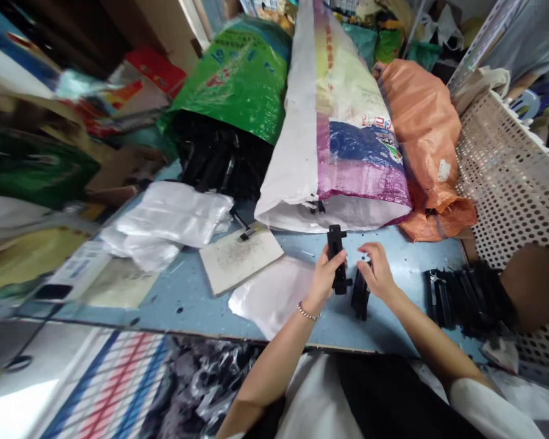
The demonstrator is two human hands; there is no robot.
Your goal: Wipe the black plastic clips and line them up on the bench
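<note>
In the head view my left hand is closed around a black plastic part, long and narrow with small side tabs, held upright above the table. To its right is my right hand, its thumb and fingertips curved but apart, with no object visible between them. Just below those fingers, a second black plastic part rests on the blue table; I cannot tell whether the fingers touch it. A white plastic sheet lies left of my left hand.
Behind stand a green sack of black parts, a white-and-purple sack and an orange sack. A row of black parts lies right, by a perforated basket. Left are clear bags and a board.
</note>
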